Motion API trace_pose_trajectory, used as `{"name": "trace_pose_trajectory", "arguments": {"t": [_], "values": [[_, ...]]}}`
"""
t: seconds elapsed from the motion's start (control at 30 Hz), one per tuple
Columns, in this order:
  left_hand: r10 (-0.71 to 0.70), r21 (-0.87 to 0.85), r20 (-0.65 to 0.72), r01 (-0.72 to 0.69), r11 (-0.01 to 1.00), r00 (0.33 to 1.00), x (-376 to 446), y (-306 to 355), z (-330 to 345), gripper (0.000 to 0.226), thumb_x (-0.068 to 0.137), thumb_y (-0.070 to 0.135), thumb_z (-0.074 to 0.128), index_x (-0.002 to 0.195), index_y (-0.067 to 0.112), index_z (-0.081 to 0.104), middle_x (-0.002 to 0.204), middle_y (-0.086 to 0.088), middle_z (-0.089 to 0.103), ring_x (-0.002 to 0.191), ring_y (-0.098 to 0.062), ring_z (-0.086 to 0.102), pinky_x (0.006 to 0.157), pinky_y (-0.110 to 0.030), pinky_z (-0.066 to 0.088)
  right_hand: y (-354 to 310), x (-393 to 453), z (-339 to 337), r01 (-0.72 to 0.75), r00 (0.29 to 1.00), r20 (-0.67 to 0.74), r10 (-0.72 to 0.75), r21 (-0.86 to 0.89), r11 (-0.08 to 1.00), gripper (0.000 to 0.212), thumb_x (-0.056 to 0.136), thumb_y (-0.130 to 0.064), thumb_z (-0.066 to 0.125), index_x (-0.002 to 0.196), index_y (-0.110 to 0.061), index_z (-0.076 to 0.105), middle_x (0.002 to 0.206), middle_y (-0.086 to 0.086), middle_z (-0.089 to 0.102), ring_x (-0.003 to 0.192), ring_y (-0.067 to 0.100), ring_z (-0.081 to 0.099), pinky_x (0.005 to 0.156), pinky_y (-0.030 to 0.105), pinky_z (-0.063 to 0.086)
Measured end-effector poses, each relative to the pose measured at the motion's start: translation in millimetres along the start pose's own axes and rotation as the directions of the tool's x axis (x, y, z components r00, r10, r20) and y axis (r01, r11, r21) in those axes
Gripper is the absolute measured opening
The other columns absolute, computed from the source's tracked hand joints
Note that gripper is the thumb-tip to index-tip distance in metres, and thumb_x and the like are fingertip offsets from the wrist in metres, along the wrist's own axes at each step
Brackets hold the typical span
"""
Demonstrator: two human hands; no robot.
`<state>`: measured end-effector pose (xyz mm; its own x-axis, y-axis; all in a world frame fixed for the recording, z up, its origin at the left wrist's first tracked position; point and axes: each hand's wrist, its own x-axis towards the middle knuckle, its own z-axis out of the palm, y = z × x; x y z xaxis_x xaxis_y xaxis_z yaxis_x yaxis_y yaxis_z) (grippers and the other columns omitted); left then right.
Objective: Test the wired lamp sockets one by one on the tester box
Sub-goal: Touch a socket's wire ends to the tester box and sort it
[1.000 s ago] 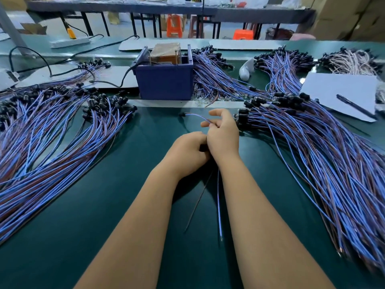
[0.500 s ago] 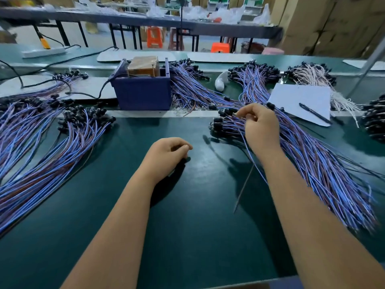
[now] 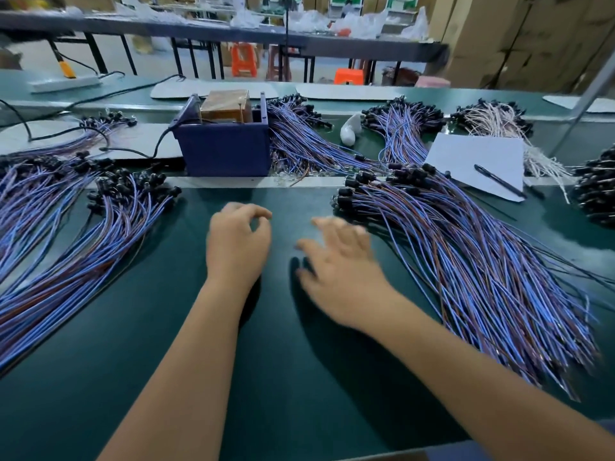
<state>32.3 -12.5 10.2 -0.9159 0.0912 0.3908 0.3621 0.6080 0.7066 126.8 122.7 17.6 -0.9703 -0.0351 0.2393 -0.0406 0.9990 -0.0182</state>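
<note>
Two bare hands hover over the green table [image 3: 166, 327], in front of the blue tester box [image 3: 226, 148]. The left hand [image 3: 237, 244] has loosely curled fingers and holds nothing; the right hand [image 3: 339, 264], blurred, spreads its fingers and holds nothing. Wired lamp sockets lie in a right pile [image 3: 466, 261] and a left pile [image 3: 83, 234] on either side of the box.

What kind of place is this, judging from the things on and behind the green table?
Probably a factory assembly or testing line. Large bundles of wired sockets lie on the green table by a blue tester box, and stacked cardboard cartons and further workbenches stand behind.
</note>
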Motion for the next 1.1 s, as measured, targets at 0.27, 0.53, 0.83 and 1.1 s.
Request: {"name": "trace_pose_trajectory", "arguments": {"t": [0.27,0.53,0.83,1.1], "values": [[-0.405,0.412,-0.148,0.428,0.804,0.902,17,-42,-45,0.050,0.090,0.026,0.052,0.140,0.022,0.049,0.162,-0.018,0.011,0.148,-0.033,0.003,0.116,-0.051,0.007,-66,59,24,-0.030,0.997,0.080,0.017,0.158,0.987,0.037,0.096,-0.044,0.041,0.126,-0.022,0.047,0.125,0.007,0.041,0.119,0.029,0.034,0.093,0.044,0.028],[-0.349,0.417,-0.214,0.408,0.812,0.912,19,-48,-40,0.041,0.093,0.025,0.056,0.133,0.020,0.050,0.120,-0.007,0.063,0.118,-0.033,0.049,0.099,-0.044,0.026,-74,86,40,-0.235,0.971,0.003,0.239,0.209,0.949,0.029,0.097,-0.039,0.039,0.120,-0.023,0.046,0.117,0.007,0.045,0.109,0.028,0.036,0.078,0.041,0.021],[-0.332,0.332,-0.186,0.377,0.865,0.925,21,-49,-40,0.024,0.094,0.031,0.052,0.110,0.033,0.071,0.109,-0.002,0.067,0.111,-0.030,0.052,0.094,-0.044,0.027,-57,80,31,-0.235,0.967,0.052,0.250,0.563,0.792,0.022,0.094,-0.032,0.049,0.103,-0.024,0.067,0.111,0.002,0.058,0.108,0.026,0.043,0.094,0.037,0.033],[-0.436,-0.102,-0.234,0.424,0.900,0.869,17,-39,-43,0.019,0.086,0.029,0.054,0.088,0.033,0.072,0.067,0.010,0.062,0.078,-0.010,0.049,0.089,-0.040,0.024,-64,76,28,-0.168,0.980,0.023,0.196,0.621,0.766,0.022,0.093,-0.026,0.049,0.100,-0.021,0.069,0.102,-0.001,0.067,0.103,0.024,0.051,0.092,0.039,0.042]]}}
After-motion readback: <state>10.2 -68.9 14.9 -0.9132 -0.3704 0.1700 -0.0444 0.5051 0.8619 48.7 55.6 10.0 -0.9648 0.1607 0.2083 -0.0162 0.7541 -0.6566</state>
